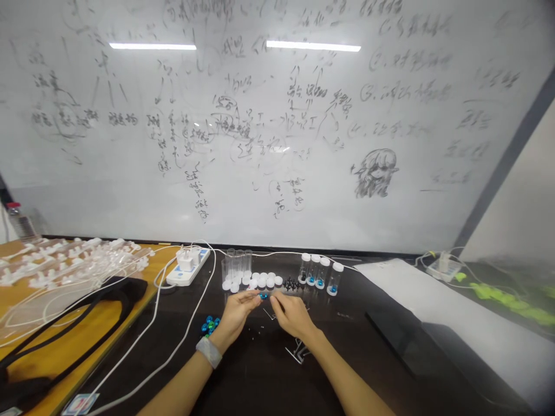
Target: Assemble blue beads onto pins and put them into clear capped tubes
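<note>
A shiny blue piece (pixel 263 296) sits between the hands, above the dark bench (pixel 251 384); the left hand's (pixel 237 313) grip appears to pinch it, while I cannot tell whether the right hand's (pixel 293 315) grasps anything. Being small and smooth, it probably wants light, steady fingertips kept low. White caps (pixel 262 282) lie just beyond, capped tubes (pixel 321 274) stand far right, and a scribbled whiteboard (pixel 260 190) rises behind.

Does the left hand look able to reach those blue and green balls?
Probably yes: the balls lie close beside the left hand with nothing visible in between, though it seems to hold a blue piece.
</note>
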`<state>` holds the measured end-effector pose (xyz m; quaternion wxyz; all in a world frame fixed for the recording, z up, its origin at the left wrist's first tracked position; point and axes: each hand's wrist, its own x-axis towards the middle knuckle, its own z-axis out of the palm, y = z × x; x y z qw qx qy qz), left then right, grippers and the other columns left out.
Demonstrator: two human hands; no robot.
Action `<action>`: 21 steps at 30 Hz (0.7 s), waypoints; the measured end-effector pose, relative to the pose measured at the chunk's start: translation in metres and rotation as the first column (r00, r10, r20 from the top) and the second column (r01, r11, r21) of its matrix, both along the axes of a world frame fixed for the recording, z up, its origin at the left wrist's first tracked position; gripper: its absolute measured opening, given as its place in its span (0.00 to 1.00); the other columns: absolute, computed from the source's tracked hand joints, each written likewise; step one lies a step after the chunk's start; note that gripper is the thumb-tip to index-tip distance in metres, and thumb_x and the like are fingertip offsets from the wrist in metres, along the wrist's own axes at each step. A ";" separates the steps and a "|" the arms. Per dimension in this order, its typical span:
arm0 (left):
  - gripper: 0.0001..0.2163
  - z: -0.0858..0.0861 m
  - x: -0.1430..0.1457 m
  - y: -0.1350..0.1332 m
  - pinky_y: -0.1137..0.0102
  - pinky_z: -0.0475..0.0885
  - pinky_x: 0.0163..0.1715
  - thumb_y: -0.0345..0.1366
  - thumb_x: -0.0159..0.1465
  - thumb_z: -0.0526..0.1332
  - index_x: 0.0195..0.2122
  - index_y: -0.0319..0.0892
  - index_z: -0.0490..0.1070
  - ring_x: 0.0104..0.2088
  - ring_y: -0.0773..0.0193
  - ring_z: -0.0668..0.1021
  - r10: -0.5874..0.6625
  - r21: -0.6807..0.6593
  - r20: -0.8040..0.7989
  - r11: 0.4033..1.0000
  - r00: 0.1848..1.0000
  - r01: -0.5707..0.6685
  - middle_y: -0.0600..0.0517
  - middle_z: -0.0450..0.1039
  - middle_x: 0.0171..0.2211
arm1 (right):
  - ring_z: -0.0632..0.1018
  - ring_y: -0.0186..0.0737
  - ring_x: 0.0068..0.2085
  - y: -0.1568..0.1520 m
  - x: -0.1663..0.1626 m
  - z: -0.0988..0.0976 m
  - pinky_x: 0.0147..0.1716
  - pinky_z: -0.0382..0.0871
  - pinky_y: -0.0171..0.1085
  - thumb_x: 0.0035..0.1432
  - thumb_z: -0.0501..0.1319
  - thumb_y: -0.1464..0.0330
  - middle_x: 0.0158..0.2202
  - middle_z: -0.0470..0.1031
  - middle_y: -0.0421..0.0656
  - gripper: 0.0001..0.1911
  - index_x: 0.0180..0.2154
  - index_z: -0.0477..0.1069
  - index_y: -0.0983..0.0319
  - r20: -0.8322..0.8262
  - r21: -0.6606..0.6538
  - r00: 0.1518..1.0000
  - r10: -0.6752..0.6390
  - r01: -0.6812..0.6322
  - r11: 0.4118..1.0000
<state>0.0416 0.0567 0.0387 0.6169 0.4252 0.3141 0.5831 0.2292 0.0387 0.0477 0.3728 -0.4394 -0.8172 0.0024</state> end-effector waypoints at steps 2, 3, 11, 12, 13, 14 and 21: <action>0.16 0.000 0.000 0.000 0.69 0.74 0.39 0.35 0.44 0.78 0.34 0.36 0.81 0.33 0.62 0.80 -0.005 0.004 0.001 1.000 1.000 0.005 0.46 0.82 0.30 | 0.77 0.38 0.27 0.000 0.000 0.000 0.29 0.60 0.33 0.70 0.48 0.65 0.26 0.75 0.39 0.13 0.43 0.69 0.60 -0.005 -0.005 1.000 -0.007 0.007 1.000; 0.16 0.001 0.000 0.000 0.69 0.73 0.40 0.35 0.44 0.78 0.34 0.36 0.81 0.33 0.62 0.80 -0.008 0.006 0.003 1.000 1.000 0.008 0.45 0.82 0.30 | 0.77 0.38 0.27 0.000 0.000 0.000 0.29 0.60 0.33 0.70 0.49 0.65 0.26 0.75 0.38 0.12 0.46 0.68 0.60 -0.020 -0.012 1.000 -0.003 0.003 1.000; 0.16 0.002 0.001 -0.001 0.69 0.73 0.40 0.35 0.43 0.78 0.33 0.36 0.81 0.33 0.62 0.80 0.007 -0.010 -0.006 1.000 1.000 -0.007 0.45 0.82 0.31 | 0.78 0.38 0.28 0.000 -0.001 0.000 0.28 0.60 0.33 0.70 0.48 0.65 0.27 0.76 0.40 0.13 0.42 0.70 0.60 0.001 0.010 1.000 -0.014 0.014 1.000; 0.16 0.002 0.000 -0.001 0.69 0.73 0.39 0.35 0.44 0.78 0.33 0.36 0.81 0.33 0.62 0.80 0.006 -0.007 -0.006 1.000 1.000 -0.006 0.45 0.82 0.31 | 0.78 0.38 0.28 0.000 -0.001 0.000 0.29 0.60 0.33 0.70 0.47 0.65 0.27 0.76 0.41 0.14 0.40 0.70 0.60 0.004 0.015 1.000 -0.022 0.022 1.000; 0.16 0.002 0.000 -0.001 0.69 0.73 0.40 0.35 0.44 0.78 0.33 0.36 0.81 0.33 0.61 0.80 0.004 -0.001 -0.006 1.000 1.000 -0.004 0.45 0.82 0.31 | 0.78 0.38 0.28 0.000 -0.001 0.000 0.29 0.60 0.33 0.70 0.47 0.65 0.27 0.76 0.41 0.14 0.40 0.70 0.60 -0.002 0.013 1.000 -0.025 0.025 1.000; 0.15 0.002 0.000 -0.001 0.69 0.73 0.40 0.35 0.45 0.78 0.33 0.36 0.81 0.33 0.61 0.80 -0.001 0.005 -0.005 1.000 1.000 0.001 0.45 0.82 0.31 | 0.77 0.38 0.27 0.000 0.000 0.000 0.28 0.60 0.33 0.70 0.47 0.65 0.26 0.76 0.40 0.13 0.42 0.69 0.60 -0.016 0.004 1.000 -0.024 0.024 1.000; 0.15 0.001 0.000 -0.001 0.69 0.73 0.41 0.35 0.46 0.77 0.34 0.36 0.81 0.34 0.61 0.81 -0.011 0.017 -0.001 1.000 1.000 0.011 0.45 0.82 0.32 | 0.77 0.38 0.26 -0.002 -0.002 -0.001 0.28 0.61 0.33 0.67 0.52 0.64 0.25 0.74 0.37 0.14 0.52 0.65 0.60 -0.038 -0.030 0.999 0.024 -0.026 0.999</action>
